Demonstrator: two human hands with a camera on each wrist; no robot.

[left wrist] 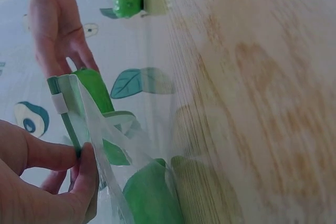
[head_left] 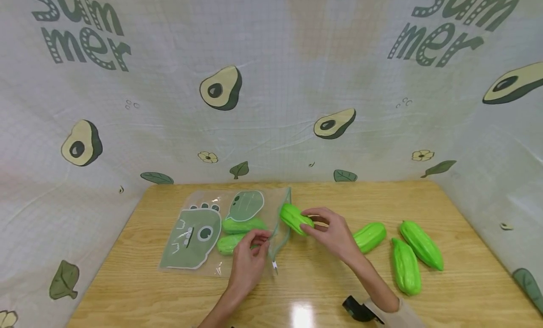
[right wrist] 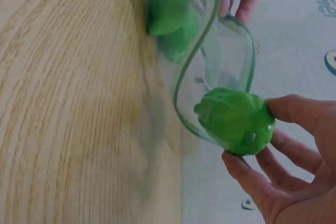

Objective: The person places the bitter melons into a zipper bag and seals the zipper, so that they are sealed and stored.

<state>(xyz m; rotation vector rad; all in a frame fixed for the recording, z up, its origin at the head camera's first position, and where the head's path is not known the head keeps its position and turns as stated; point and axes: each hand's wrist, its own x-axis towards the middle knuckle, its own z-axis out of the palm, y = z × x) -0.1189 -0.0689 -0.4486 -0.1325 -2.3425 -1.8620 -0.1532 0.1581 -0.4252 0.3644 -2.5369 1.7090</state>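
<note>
A clear slider zip bag (head_left: pixel 169 255) with a green monster print lies on the table, its mouth facing right and spread apart. Two green ridged bitter melons (head_left: pixel 243 225) show through its plastic. My left hand (head_left: pixel 249 259) pinches the bag's near lip between thumb and fingers, close to the white slider (left wrist: pixel 60 103). Between the thumb and fingertips of my right hand (head_left: pixel 333 233) is another bitter melon (head_left: pixel 296 218), its far end at the bag's mouth. In the right wrist view that bitter melon (right wrist: pixel 236 121) sits against the green zip edge (right wrist: pixel 181 98).
Three more bitter melons lie on the right of the wooden table (head_left: pixel 331 290): one beside my right wrist (head_left: pixel 370 237), and a pair (head_left: pixel 422 245) farther right. A cloth printed with avocados (head_left: pixel 220 87) hangs behind and at both sides.
</note>
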